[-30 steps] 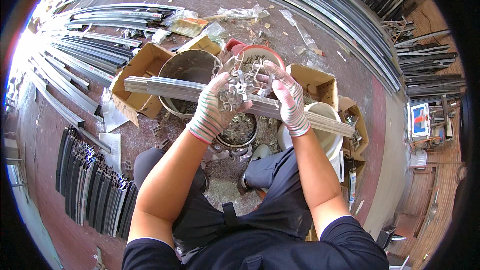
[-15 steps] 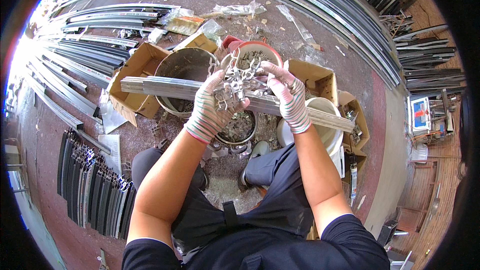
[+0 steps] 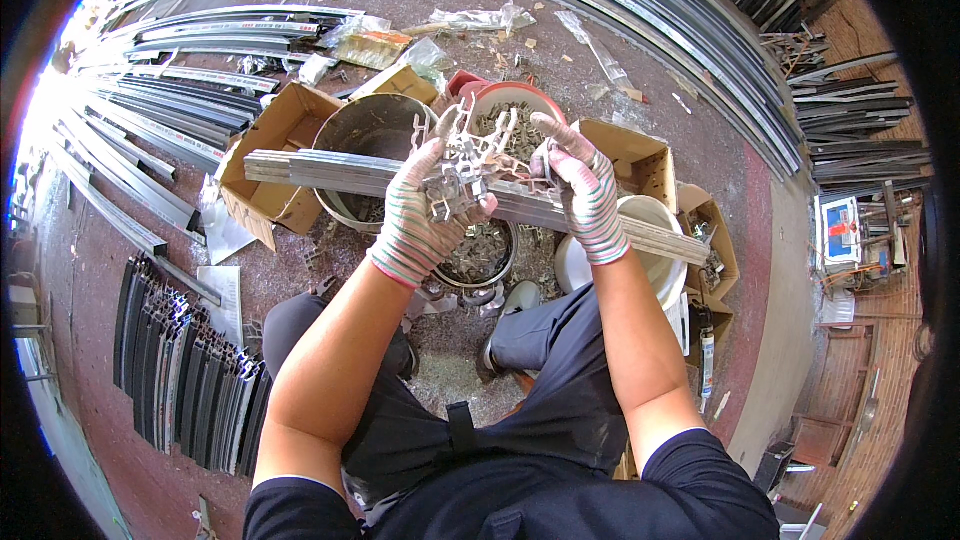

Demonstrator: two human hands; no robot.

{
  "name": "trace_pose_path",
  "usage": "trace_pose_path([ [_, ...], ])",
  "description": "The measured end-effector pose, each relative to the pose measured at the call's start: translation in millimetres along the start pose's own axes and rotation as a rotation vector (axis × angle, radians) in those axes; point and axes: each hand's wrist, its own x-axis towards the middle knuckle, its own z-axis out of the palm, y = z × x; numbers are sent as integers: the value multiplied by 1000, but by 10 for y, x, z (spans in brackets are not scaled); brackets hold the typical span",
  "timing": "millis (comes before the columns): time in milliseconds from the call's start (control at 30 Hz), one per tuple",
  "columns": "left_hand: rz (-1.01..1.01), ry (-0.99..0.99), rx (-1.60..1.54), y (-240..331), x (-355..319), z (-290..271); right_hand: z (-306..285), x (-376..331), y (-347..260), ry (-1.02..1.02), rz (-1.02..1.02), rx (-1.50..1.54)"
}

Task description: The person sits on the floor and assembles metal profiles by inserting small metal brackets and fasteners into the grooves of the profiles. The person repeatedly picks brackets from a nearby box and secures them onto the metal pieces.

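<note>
In my left hand (image 3: 425, 210), gloved in white with coloured stripes, I grip a tangled bunch of silvery metal clips (image 3: 468, 175). My right hand (image 3: 582, 185), in a matching glove, is just right of the bunch. Its curled fingers hold a small grey metal piece (image 3: 541, 162), partly hidden, while a finger points up and left. Beneath both hands a bundle of long metal strips (image 3: 340, 172) lies across the buckets. Below the bunch stands a round pot (image 3: 512, 265) with small metal pieces in it.
A large bucket (image 3: 335, 125) and an open cardboard box (image 3: 262, 140) stand left, a red-rimmed tub (image 3: 553, 108) of small parts beyond. On the right are a white bucket (image 3: 660, 285) and more boxes (image 3: 655, 155). Long metal profiles (image 3: 185, 420) are stacked on the floor.
My right hand has drawn slightly right and down, away from the bunch, opening a gap between them. The left hand stays almost in place, still gripping the clips.
</note>
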Motion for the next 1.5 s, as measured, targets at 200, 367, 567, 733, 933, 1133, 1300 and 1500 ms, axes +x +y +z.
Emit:
trace_pose_path([
  [200, 16, -24, -31, -13, -25, -10, 27, -4, 2, -64, 27, 244],
  [367, 33, -3, 36, -9, -31, -22, -42, 60, -17, 58, -27, 75],
  [567, 14, -24, 76, -100, -17, -56, 90, 48, -17, 207, -212, -489],
  [733, 6, 63, 102, -298, 2, -83, 266, -40, 10, 158, -343, -951],
  [933, 97, 77, 156, -366, 44, -100, 185, -103, 63, -38, -209, -818],
  [1133, 162, 58, 195, -407, 122, -98, 151, -134, 70, -104, -190, -853],
  [1300, 132, 73, 258, -415, 149, -86, 69, -65, 77, -59, -16, -662],
  [1500, 91, 151, 253, -445, 175, -69, -238, -56, 210, 7, 44, -626],
])
